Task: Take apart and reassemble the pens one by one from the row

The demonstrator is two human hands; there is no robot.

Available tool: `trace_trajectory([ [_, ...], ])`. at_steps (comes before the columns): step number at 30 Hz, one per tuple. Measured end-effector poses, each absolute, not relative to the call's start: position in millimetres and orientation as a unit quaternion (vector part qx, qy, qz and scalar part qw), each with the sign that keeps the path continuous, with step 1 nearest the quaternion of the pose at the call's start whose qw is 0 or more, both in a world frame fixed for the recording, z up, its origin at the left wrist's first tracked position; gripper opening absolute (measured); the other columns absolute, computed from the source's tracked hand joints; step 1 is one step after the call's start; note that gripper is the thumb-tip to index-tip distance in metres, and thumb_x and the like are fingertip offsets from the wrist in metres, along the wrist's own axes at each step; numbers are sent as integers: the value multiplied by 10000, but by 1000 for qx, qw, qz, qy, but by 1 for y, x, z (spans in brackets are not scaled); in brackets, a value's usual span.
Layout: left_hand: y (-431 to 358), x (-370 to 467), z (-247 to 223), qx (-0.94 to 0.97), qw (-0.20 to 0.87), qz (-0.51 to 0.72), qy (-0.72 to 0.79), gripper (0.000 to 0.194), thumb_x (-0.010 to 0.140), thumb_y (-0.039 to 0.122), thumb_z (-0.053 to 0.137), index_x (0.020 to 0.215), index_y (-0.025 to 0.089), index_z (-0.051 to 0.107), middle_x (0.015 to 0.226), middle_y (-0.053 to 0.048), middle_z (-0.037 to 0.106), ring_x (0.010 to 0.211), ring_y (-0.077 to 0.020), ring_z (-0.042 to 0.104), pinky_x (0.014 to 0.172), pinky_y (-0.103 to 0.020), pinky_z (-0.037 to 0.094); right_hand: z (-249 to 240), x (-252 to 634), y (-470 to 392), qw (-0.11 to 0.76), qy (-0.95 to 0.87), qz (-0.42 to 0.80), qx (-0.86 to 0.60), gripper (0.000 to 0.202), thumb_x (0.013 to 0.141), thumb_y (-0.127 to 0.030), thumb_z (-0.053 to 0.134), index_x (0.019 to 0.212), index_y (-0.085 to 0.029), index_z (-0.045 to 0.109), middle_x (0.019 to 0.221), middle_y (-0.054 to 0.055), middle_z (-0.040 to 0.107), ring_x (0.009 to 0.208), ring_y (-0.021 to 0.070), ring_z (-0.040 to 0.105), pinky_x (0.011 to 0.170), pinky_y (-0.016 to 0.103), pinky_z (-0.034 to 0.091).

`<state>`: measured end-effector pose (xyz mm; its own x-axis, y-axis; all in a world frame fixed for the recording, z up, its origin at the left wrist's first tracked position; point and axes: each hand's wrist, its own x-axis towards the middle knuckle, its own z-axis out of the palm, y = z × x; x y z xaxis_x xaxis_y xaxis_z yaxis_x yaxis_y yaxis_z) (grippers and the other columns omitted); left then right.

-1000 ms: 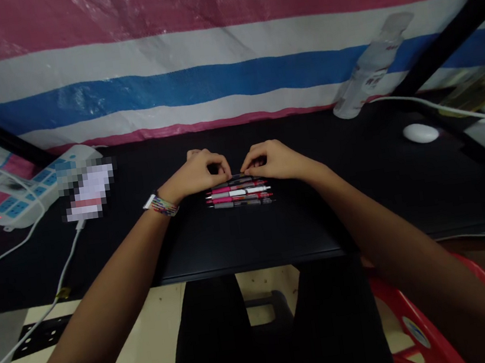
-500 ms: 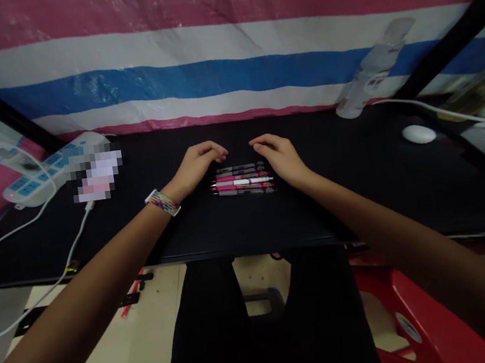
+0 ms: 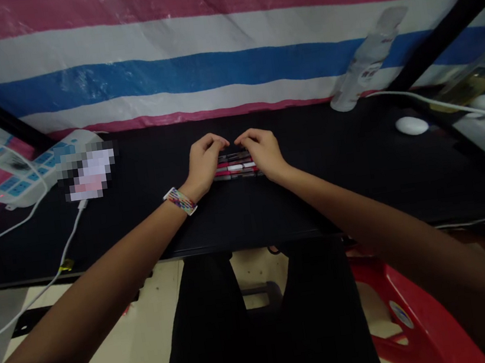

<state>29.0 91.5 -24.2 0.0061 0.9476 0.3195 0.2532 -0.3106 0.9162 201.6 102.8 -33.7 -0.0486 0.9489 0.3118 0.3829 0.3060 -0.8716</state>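
Several pens, with grey, pink, white and dark barrels, lie side by side in a row across the black desk. My left hand, with a multicoloured watch band on its wrist, curls round the pens' left ends. Around their right ends my right hand is curled in the same way. The thumbs and bent fingers of both hands come close together behind the row, a small gap between them. Both palms hide the pen ends.
A power strip and a blurred-out phone on a white cable lie at left. At right stand a clear bottle and a white mouse. Striped plastic sheeting hangs behind the desk. A red stool is below right.
Both hands have moved inward from the sides, closing round the pens' ends and covering them. The view has shifted slightly.
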Motion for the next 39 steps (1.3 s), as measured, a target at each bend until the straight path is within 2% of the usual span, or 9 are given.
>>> trace_trajectory([
  [10,132,33,-25,614,333,539,471,189,864,138,583,733,225,688,808,-30,727,890,-206,694,919,-356,571,-41,202,148,477,-665,278,-503,232,933,-228,572,908,-206,802,924,83,790,986,273,731,946,422,566],
  [15,144,36,-27,624,326,534,468,182,880,162,593,739,226,690,779,-31,709,825,-205,675,857,-355,561,-39,202,157,478,-664,281,-503,229,927,-228,569,894,-199,794,937,92,795,988,281,734,971,444,561],
  [24,125,33,-21,640,344,501,470,170,893,178,605,765,215,710,827,-34,733,888,-216,689,881,-357,562,-37,207,147,435,-697,287,-493,218,955,-329,635,972,-219,822,1015,69,797,1028,270,722,940,390,554],
  [30,112,34,-19,647,356,483,470,181,897,186,606,761,202,724,839,-35,745,902,-214,696,894,-354,559,-34,211,135,435,-693,311,-484,263,995,-309,574,957,-219,819,1017,72,800,988,250,727,925,377,552],
  [35,111,32,-15,655,330,476,485,173,880,175,618,768,204,747,837,-30,767,915,-225,710,904,-357,560,-32,212,134,415,-710,294,-486,245,1003,-348,611,976,-228,822,1058,67,802,989,253,714,918,375,539],
  [39,112,27,-12,672,294,464,496,175,891,188,624,777,203,756,819,-30,761,888,-220,700,890,-346,551,-26,213,128,401,-727,281,-480,219,1012,-308,617,961,-228,815,1032,63,800,985,260,698,929,385,516],
])
